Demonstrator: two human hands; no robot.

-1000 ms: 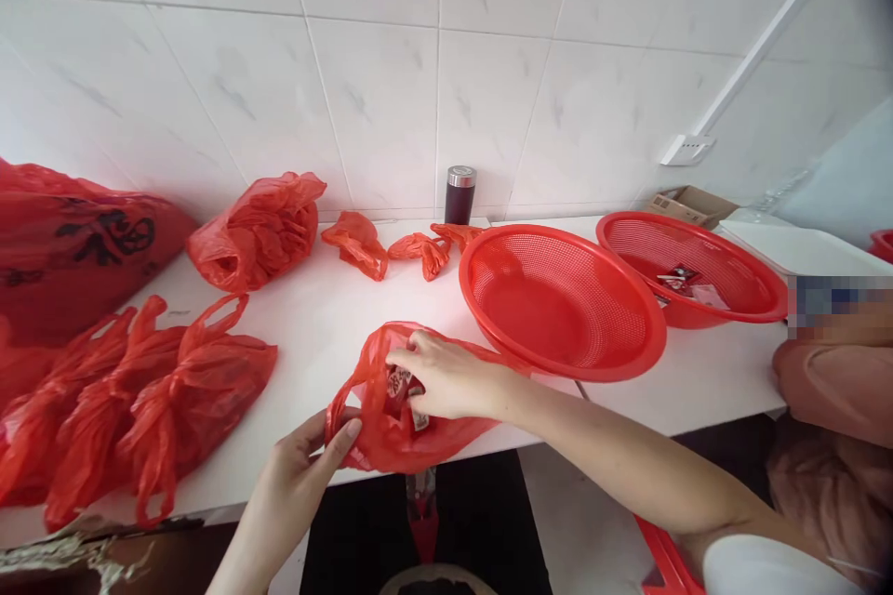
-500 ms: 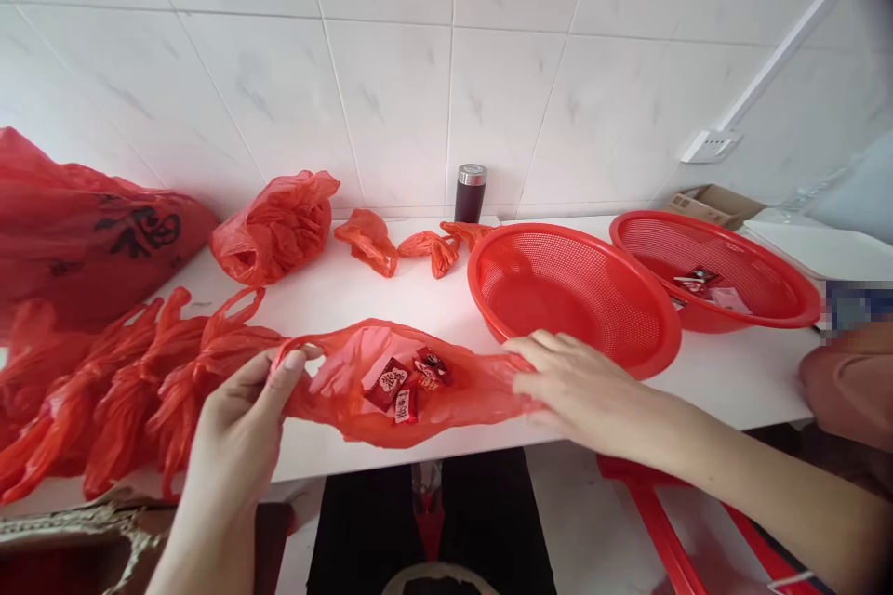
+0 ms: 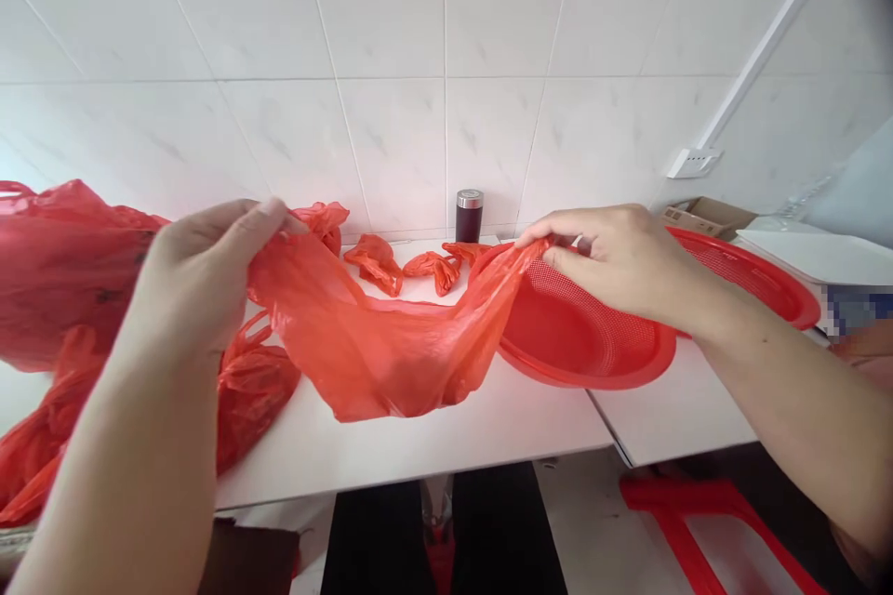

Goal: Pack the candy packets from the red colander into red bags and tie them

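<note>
A thin red plastic bag (image 3: 391,344) hangs stretched between my two hands over the white table (image 3: 419,446). My left hand (image 3: 216,270) pinches its left end, thumb on top. At the other end, the fingers of my right hand (image 3: 593,256) are closed on the gathered plastic, in front of a red perforated basket (image 3: 572,335). Dark shapes show faintly through the bag's lower part; its contents cannot be made out. Behind my left hand and forearm lie tied red bags (image 3: 255,381), partly hidden.
A large red bag (image 3: 70,279) stands at the left. Small red bags (image 3: 377,262) and a dark cup (image 3: 469,216) are near the wall. A second basket (image 3: 753,284), a cardboard box (image 3: 708,217) and a person's arm are at the right. Below is a red stool (image 3: 684,502).
Both hands have risen from the table, lifting the bag and drawing its ends up. The packets visible inside it before are now covered by the plastic. The view has shifted slightly.
</note>
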